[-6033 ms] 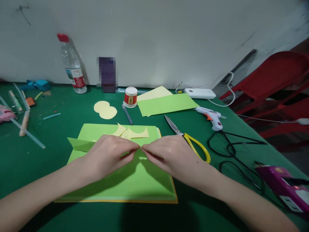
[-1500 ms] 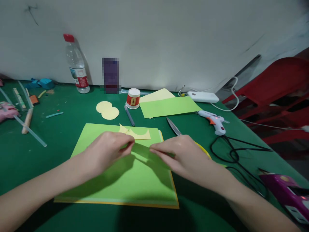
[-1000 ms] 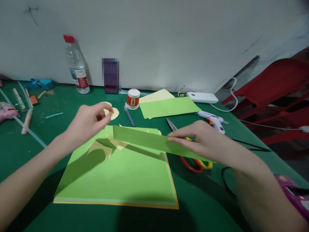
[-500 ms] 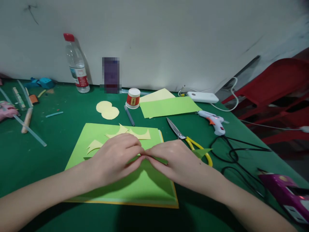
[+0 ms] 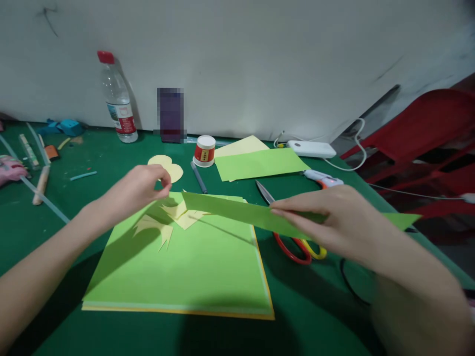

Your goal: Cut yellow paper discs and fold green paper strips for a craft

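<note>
My right hand (image 5: 326, 222) pinches a long green paper strip (image 5: 230, 210) between thumb and fingers, holding it above the sheets. To the left, my left hand (image 5: 146, 183) is curled with thumb and fingertips close together, and nothing shows in it. It hovers at the far edge of a stack of green paper (image 5: 193, 272), partly covering a pale yellow double-round paper cutout (image 5: 172, 173). Pale yellow pointed paper pieces (image 5: 154, 230) lie on the stack below the left hand. Scissors (image 5: 293, 252) with red and yellow handles lie under the strip and right hand.
Behind the stack stand a red and white cup (image 5: 204, 151) and a plastic bottle (image 5: 118, 99); a grey marker (image 5: 199, 178) lies nearby. Cut green paper (image 5: 260, 165), a power strip (image 5: 311, 149) and a partly hidden glue gun (image 5: 322, 178) are at right. Glue sticks (image 5: 83, 175) lie left.
My hands, together over the stack before, have parted. The left moved left and away, off the strip; the right moved right with the green strip, uncovering the yellow pieces and red scissor handle.
</note>
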`<state>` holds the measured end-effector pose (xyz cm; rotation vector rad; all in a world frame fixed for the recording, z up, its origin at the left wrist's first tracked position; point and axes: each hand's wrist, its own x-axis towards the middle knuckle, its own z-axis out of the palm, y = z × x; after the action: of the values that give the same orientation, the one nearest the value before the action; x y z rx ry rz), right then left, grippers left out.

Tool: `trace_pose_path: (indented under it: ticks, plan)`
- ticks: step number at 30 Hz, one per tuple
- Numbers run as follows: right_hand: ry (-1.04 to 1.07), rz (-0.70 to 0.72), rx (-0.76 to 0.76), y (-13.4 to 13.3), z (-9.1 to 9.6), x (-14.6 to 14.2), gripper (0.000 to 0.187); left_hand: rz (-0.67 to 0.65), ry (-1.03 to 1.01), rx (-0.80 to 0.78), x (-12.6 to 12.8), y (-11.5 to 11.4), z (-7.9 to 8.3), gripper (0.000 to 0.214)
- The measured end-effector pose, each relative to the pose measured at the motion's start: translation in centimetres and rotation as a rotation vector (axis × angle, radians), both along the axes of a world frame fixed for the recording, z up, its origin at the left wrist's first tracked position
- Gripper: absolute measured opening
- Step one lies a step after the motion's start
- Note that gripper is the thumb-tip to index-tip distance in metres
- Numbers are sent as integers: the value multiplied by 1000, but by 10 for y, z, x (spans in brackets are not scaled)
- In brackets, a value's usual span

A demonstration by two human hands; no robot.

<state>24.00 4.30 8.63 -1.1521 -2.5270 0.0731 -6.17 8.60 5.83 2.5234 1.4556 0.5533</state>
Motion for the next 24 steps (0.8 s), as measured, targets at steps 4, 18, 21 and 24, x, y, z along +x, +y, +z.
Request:
trace_pose_path:
  ticks: [4,18,21,24]
  plan:
    - [3,-31,-85,6,-2,2,22,43,-84,60,4,0,1,17]
    - [-20,96,-169,-17,-32,-53,23,-308,-135,78,60,-59,-23,14]
    - [-37,105,-134,-18,-34,-53,24,-311,-125,58,59,-59,-21,15]
    - [-38,72,-88,-17,-30,-47,24,-278,-129,59,54,-52,-20,13]
